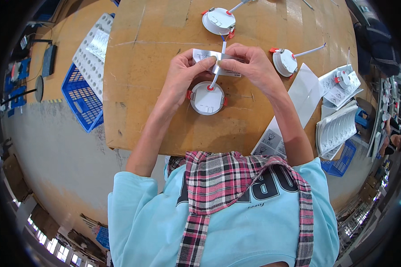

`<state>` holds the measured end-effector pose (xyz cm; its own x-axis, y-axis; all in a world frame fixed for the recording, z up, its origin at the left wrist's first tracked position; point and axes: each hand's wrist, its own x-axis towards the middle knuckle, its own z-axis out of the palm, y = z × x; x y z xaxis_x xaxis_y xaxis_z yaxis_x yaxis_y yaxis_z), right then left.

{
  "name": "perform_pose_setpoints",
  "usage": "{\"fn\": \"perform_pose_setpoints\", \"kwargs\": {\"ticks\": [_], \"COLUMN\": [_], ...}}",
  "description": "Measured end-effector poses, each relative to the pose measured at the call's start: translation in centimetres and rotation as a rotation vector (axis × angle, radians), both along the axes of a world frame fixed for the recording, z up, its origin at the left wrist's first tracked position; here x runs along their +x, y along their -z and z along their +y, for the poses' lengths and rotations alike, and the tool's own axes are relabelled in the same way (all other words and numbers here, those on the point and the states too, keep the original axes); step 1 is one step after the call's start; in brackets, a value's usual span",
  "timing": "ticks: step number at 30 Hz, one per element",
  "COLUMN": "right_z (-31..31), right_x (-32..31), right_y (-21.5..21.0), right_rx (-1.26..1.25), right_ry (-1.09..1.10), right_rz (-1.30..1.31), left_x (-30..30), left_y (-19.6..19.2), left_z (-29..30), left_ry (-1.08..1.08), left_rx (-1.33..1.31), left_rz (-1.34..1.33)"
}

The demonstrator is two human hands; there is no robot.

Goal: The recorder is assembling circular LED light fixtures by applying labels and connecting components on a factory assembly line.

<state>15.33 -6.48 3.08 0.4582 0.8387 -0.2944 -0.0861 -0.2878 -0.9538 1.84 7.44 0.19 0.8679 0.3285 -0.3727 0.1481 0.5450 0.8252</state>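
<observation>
A round white downlight (206, 101) with red spring clips lies back side up on the table in front of me. Its white cable runs away from me, ending in bare coloured wires. A silver-and-white printed label (231, 72) is wrapped across that cable. My left hand (187, 69) pinches the label's left part between thumb and fingers. On its right part, my right hand (247, 64) presses with the thumb, the fingers behind it. Both thumbs nearly meet at the cable. The fingers hide some of the label's back.
Two more downlights, one at the far side (219, 21) and one to the right (284, 62), lie on the wooden table (147, 58). A label sheet (272, 135) lies by my right forearm, with stacked label sheets (336, 129) beyond. Blue baskets (82, 100) flank the table.
</observation>
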Motion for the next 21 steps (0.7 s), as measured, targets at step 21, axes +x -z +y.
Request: {"fn": "perform_pose_setpoints", "kwargs": {"ticks": [21], "right_z": [-0.8], "right_x": [-0.6], "right_y": [-0.9], "right_rx": [0.183], "right_ry": [-0.141], "right_rz": [-0.472], "left_x": [3.4], "left_y": [-0.1], "left_z": [4.5], "left_ry": [0.424], "left_rx": [-0.075], "left_rz": [-0.203]}}
